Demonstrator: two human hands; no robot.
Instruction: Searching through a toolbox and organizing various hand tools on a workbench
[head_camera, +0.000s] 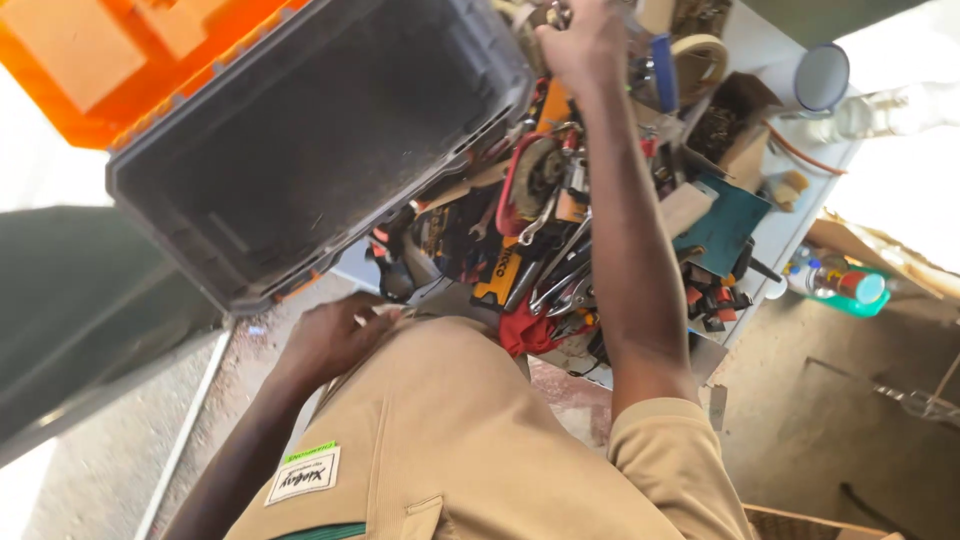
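Grey toolbox (300, 140) edges against piled tools (545, 250); right hand (585, 45) reaches beyond.

The open toolbox (300, 150) is matt grey plastic, dusty inside, with a glossy orange plastic lid (120, 60). Wrenches (560, 270) in the tool heap are shiny bare metal. A red rag (525, 335) is soft cloth. The shirt (450, 440) is ribbed tan cloth.
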